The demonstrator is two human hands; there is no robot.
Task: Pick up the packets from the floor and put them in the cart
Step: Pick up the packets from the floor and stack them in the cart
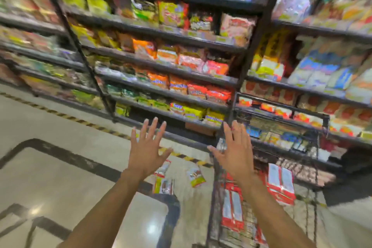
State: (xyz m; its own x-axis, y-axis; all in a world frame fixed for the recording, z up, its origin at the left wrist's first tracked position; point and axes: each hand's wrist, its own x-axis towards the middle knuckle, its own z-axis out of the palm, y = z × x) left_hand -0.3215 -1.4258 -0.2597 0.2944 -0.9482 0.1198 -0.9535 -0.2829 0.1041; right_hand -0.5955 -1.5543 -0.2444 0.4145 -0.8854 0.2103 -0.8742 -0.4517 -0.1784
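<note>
The left hand (147,153) and right hand (235,155) are held spread wide, nothing grasped. Packets (196,175) are seen on the floor (60,167) just below and between them. The cart (216,187), red packets (280,185) inside, is placed under the right hand.

stocked black shelves (161,70), glossy tiled floor (60,177)

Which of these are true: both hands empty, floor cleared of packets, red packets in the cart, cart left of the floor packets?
Both hands are empty: true; the left hand and right hand are open, holding nothing.
The floor is cleared: false; packets lie on it.
In the cart lie red packets: true.
The cart stands left of the floor packets: false; it stands to their right.
</note>
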